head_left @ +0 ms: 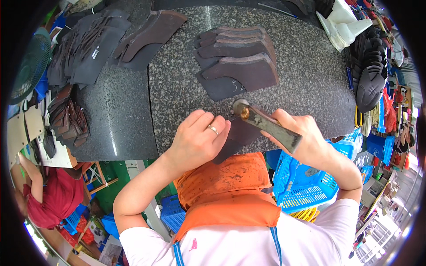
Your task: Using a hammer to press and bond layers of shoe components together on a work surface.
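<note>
My right hand [301,133] is closed around a worn metal hammer [277,128], and its round head is at the edge of a dark shoe-upper piece [242,135]. My left hand [199,135] has its fingers pinched together at the left side of that piece, near the hammer head. The piece lies at the near edge of the speckled stone table [177,84], and part of it is hidden under my hands and the hammer. Just beyond, an overlapping row of brown and black upper pieces [244,73] is laid out.
More dark pieces [95,48] are fanned out at the far left, with brown pieces [69,117] nearer. Black moulded parts [370,86] are stacked along the right edge beside a white plastic object [346,24]. A blue basket [306,190] stands below right. Another person [55,193] is at lower left.
</note>
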### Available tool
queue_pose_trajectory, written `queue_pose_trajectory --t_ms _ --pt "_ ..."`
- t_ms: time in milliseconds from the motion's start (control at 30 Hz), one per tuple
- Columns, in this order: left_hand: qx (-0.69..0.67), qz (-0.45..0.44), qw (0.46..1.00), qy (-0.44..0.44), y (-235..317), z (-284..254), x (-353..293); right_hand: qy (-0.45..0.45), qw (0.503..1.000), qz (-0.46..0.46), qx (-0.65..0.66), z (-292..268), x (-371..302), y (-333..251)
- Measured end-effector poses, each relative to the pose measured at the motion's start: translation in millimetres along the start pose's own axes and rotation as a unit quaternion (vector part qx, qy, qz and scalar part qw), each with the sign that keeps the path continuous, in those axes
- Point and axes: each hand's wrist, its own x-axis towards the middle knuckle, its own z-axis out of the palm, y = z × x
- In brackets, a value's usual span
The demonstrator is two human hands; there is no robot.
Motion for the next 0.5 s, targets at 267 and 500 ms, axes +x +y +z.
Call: queue_pose_trajectory --t_ms 267,500 --pt "-0.003 -0.03 0.999 0.035 2 -6 -21 0.015 0.999 -0.037 -0.007 7 4 -2" --pt "-0.012 -0.103 0.994 0.015 5 -13 -21 -0.038 0.993 -0.05 -0.098 21 10 -11"
